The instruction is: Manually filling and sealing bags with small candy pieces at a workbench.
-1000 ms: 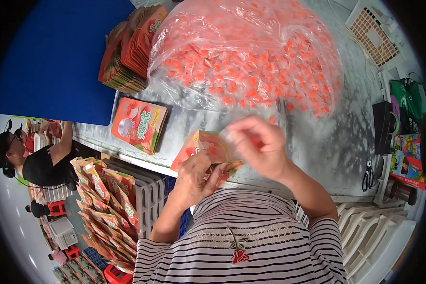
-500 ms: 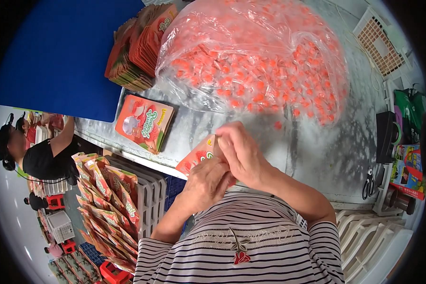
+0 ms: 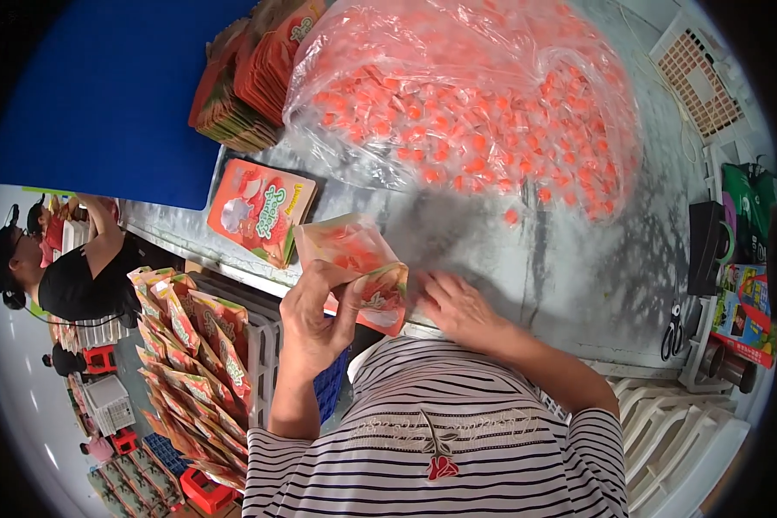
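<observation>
My left hand [image 3: 315, 321] grips a red and pink packaging pouch [image 3: 354, 246] near the table's front edge, thumb on its near side and fingers round the other. The pouch is spread at its upper end, showing a pale pink inside; what lies in it I cannot make out. Just right of the pouch, my right hand [image 3: 462, 309] is low over the table with fingers loosely stretched and nothing visible in them. Farther off lies a big clear plastic bag [image 3: 457, 121] full of small wrapped orange-red pieces. One loose wrapped piece [image 3: 511, 217] sits in front of it.
Flat pouches [image 3: 255, 211] lie in a small stack at the left; bigger stacks [image 3: 255, 73] stand behind. A blue board [image 3: 104, 104] covers the far left. Filled pouches [image 3: 194, 371] stand in a crate below left. Scissors [image 3: 672, 332] hang at the right. A co-worker [image 3: 82, 268] is at the left.
My hands have come apart. The pouch, earlier between both hands, is now spread open in my left hand. My right hand has moved down and to the right.
</observation>
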Motion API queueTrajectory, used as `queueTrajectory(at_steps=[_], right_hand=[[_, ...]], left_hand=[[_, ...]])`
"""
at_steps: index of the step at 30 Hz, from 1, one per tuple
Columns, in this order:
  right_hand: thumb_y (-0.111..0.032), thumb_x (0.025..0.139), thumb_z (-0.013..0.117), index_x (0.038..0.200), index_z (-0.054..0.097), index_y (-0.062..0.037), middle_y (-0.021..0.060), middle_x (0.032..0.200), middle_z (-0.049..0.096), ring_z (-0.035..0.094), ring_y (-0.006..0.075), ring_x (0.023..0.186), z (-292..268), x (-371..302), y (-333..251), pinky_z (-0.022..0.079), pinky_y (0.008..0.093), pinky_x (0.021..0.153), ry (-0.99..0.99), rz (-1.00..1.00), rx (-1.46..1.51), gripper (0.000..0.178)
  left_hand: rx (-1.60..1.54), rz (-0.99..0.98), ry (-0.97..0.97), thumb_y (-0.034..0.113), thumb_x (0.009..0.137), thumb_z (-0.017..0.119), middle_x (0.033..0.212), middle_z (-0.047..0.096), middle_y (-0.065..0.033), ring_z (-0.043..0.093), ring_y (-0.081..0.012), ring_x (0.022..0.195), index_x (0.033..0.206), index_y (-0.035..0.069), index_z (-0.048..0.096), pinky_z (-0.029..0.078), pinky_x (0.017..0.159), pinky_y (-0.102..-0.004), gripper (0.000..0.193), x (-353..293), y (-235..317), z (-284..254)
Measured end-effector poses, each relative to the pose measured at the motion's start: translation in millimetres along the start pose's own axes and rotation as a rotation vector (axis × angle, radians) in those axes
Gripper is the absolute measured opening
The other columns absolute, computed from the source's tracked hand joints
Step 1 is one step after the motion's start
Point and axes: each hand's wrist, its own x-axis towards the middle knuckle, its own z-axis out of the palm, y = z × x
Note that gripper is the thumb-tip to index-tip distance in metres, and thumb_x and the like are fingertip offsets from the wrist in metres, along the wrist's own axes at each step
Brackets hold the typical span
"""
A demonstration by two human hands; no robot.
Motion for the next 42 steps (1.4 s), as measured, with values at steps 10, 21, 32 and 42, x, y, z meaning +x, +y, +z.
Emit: queueTrajectory(at_steps=[10, 21, 32, 42], right_hand=[[0.003, 0.087, 0.063, 0.101, 0.061, -0.0033, -0.0003, 0.084, 0.063, 0.059, 0.0047, 0.079, -130.8, 32.7, 16.4, 0.047, 0.0214, 0.068, 0.588, 0.611, 0.888, 0.016], [-0.007, 0.078, 0.071, 0.108, 0.06, 0.0015, 0.0141, 0.109, 0.062, 0.061, 0.0303, 0.102, -193.3, 72.6, -18.5, 0.049, 0.0387, 0.087, 0.122, 0.088, 0.265, 0.033], [0.0, 0.074, 0.064, 0.095, 0.065, 0.0051, 0.0142, 0.106, 0.062, 0.054, 0.031, 0.113, -164.4, 46.7, -19.9, 0.054, 0.0417, 0.084, 0.069, -0.21, 0.043, 0.022], [-0.012, 0.071, 0.074, 0.103, 0.063, 0.0033, 0.015, 0.113, 0.061, 0.058, 0.0289, 0.105, -172.7, 28.7, -34.8, 0.048, 0.0422, 0.09, 0.063, 0.009, 0.059, 0.037]], left_hand=[[0.054, 0.291, -0.009, -0.005, 0.074, 0.071, 0.085, 0.064, -0.0124, 0.064, -0.0248, 0.07, 0.091, 0.0, 0.063, 0.05, 0.062, -0.0312, 0.02, -2.8, 26.2, 9.9], [-0.067, 0.361, 0.01, -0.003, 0.074, 0.072, 0.083, 0.062, -0.0139, 0.062, -0.0276, 0.068, 0.092, -0.002, 0.061, 0.05, 0.057, -0.0362, 0.021, 1.3, 24.6, 29.6], [-0.117, 0.163, 0.098, 0.037, 0.076, 0.073, 0.127, 0.053, -0.0199, 0.053, -0.0278, 0.111, 0.129, -0.003, 0.049, 0.044, 0.091, -0.0397, 0.07, 16.4, -17.3, -4.9], [-0.422, 0.133, -0.334, 0.022, 0.095, 0.055, 0.118, 0.062, -0.0213, 0.061, -0.0301, 0.104, 0.119, -0.005, 0.061, 0.048, 0.089, -0.0361, 0.036, 15.4, -8.7, 27.7]])
